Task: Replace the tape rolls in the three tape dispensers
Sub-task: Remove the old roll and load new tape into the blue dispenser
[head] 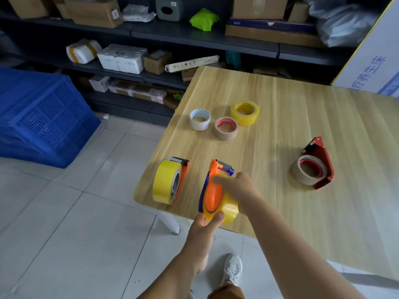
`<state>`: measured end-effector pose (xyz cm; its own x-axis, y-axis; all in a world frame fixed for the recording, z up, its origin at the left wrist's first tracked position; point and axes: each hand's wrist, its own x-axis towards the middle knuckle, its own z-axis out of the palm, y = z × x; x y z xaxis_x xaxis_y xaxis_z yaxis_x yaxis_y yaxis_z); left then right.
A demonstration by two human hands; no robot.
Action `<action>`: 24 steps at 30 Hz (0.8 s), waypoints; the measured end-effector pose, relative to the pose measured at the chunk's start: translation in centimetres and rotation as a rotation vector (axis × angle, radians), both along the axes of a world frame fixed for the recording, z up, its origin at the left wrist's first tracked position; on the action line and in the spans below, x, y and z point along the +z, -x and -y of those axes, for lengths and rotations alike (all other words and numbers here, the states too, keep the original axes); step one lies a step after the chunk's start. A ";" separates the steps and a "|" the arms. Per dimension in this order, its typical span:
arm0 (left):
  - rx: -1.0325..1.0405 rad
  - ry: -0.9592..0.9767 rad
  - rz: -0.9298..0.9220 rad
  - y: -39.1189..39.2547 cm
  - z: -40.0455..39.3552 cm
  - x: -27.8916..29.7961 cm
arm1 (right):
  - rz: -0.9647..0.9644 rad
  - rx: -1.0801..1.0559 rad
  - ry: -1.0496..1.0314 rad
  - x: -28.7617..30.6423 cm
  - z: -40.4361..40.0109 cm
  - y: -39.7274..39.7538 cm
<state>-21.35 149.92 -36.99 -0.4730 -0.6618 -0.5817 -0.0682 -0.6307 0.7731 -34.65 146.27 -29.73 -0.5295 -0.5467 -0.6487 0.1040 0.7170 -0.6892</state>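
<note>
Both hands hold an orange-and-purple plastic tape dispenser loaded with a glossy yellow tape roll, right at the near-left edge of the pale wood-grain tabletop. The left hand grips it from below, thumb curled on the roll; the right hand wraps over the top. Three dispensers show: this one, an orange dispenser with a yellow roll by the left edge, and a red metal dispenser with a tan roll, well apart to the right. Three loose rolls sit farther back: white, brown, yellow. Bare tabletop lies between them.
</note>
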 end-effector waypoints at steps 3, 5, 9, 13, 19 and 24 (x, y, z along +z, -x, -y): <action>0.052 -0.129 -0.035 -0.4 0.4 -0.3 | 0.147 -0.081 0.040 0.3 -0.1 -0.7; 0.079 -0.177 -0.060 -0.5 0.8 -0.4 | 0.185 -0.107 0.054 0.2 -0.3 -1.1; 0.085 -0.236 -0.113 -0.5 1.2 -0.3 | 0.228 -0.125 0.125 -0.1 -0.7 -1.6; 0.085 -0.255 -0.111 -0.3 1.5 -0.1 | 0.268 -0.169 0.166 -0.4 -0.7 -1.8; 0.089 -0.337 -0.102 -0.1 2.4 -0.1 | 0.255 -0.150 0.131 -1.5 0.0 -1.8; 0.093 -0.364 -0.083 -0.1 2.6 -0.1 | 0.239 -0.126 0.101 -2.3 0.6 -1.7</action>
